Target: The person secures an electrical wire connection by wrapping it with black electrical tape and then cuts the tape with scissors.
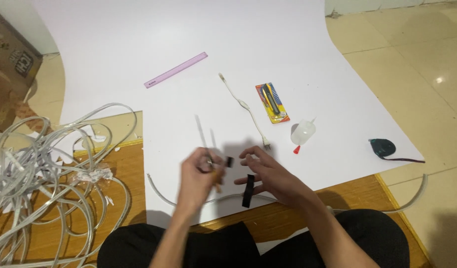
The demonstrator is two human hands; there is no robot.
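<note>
While the left hand (197, 174) grips a thin tool blurred by motion, the right hand (270, 173) spreads open beside a black strip (247, 190); the coiled cable (49, 168) lies untouched.

The left hand (198, 176) grips a thin tool, blurred, above a white sheet (228, 44) on the floor. The right hand (270, 173) is spread, with a black strip (247, 191) under its fingers. Beyond lie a purple ruler (176, 70), a white cord (244, 106), a packaged cutter (271, 102) and a glue bottle (302, 133).
</note>
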